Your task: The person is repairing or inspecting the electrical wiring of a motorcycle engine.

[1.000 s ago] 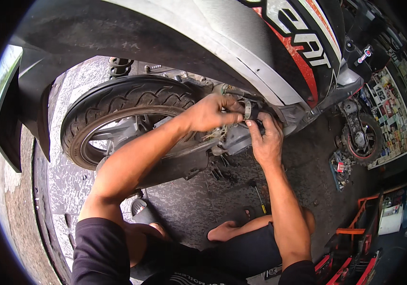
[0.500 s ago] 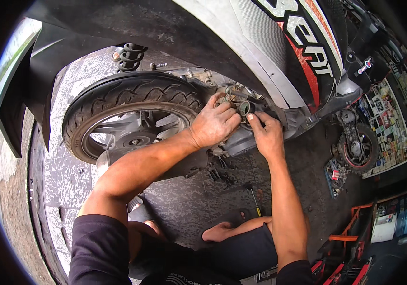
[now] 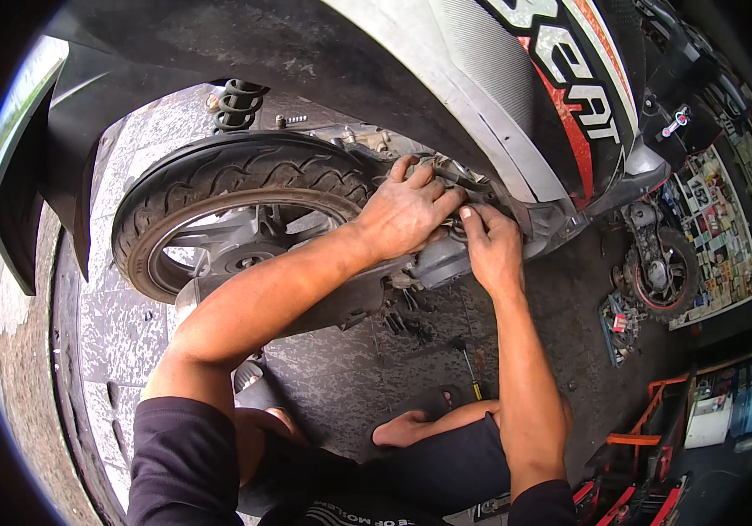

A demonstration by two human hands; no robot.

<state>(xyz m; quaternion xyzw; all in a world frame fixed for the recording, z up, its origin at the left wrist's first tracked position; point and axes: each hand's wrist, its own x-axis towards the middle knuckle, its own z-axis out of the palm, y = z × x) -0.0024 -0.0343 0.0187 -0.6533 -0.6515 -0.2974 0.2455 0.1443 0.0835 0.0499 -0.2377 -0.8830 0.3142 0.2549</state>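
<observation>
My left hand (image 3: 402,212) is curled over the mechanical parts beside the scooter's wheel (image 3: 161,232), fingers bent around something mostly hidden beneath them. My right hand (image 3: 493,244) meets it from the right, thumb and fingers closed on a small round fitting that is now largely covered by both hands. The grey engine housing (image 3: 437,263) shows just below my fingers. Over them hangs the black, white and red body panel (image 3: 455,79).
A coil-spring shock (image 3: 240,103) stands behind the wheel. A screwdriver (image 3: 474,386) lies on the tiled floor near my sandalled feet. At right are a detached wheel assembly (image 3: 656,276), a board of stickers (image 3: 718,237) and red metal racks (image 3: 634,438).
My left hand first dropped, uncovering the round fitting, then shifted up and right over it, fingers bent upon the parts. My right hand moved slightly. The view shifted a little.
</observation>
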